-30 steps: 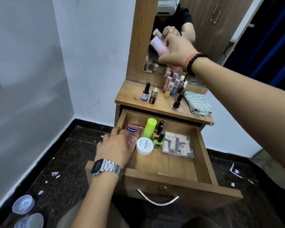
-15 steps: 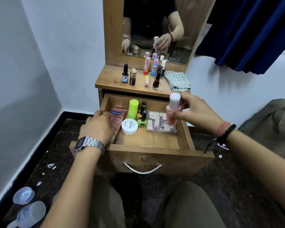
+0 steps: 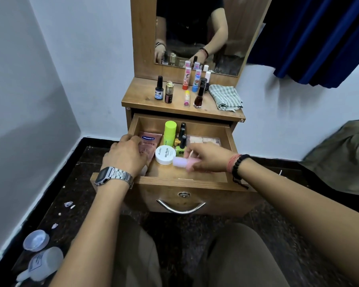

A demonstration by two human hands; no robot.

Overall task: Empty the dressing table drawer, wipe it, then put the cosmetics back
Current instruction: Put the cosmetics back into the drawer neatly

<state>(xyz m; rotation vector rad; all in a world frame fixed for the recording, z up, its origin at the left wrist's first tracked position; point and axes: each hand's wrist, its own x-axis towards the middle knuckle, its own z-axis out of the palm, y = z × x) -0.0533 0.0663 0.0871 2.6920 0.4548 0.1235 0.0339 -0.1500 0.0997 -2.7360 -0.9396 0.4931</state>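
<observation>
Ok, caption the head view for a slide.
Right hand lays pink bottle in open drawer; left hand on Vaseline tube.

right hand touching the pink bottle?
Touching. Head view: right hand grips the pink bottle lying in the drawer, fingers curled over it.
</observation>
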